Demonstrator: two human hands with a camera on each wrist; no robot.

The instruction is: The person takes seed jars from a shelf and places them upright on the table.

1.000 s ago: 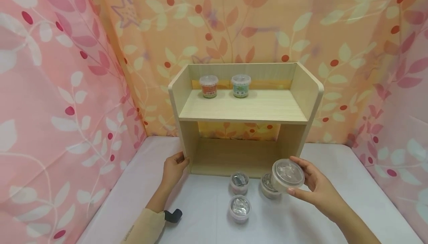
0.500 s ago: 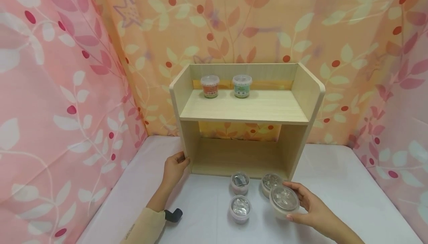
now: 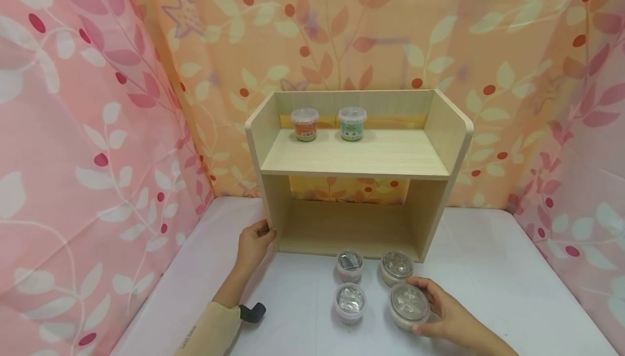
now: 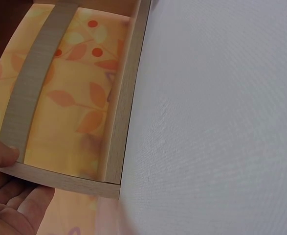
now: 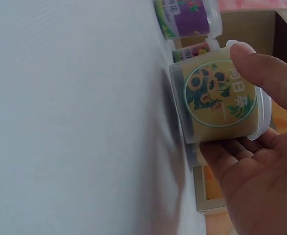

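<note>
In the head view, my left hand grips the front edge of the left side panel of a light wooden shelf. The left wrist view shows thumb and fingers on either side of that panel. My right hand holds a round plastic tub with a clear lid by its side, low over the white tabletop. Its yellow label with sunflowers faces the right wrist camera, the thumb at the lid rim and the other fingers underneath. Just behind it stands a similar lidded tub.
Two more tubs, one rear and one front, stand to the left on the white tabletop. On the upper shelf are a red-labelled tub and a green-labelled tub. Floral curtains enclose the back and sides.
My right hand has brought the sunflower tub down and toward me, from beside the rear right tub to just in front of it. The left hand stays on the shelf panel.
</note>
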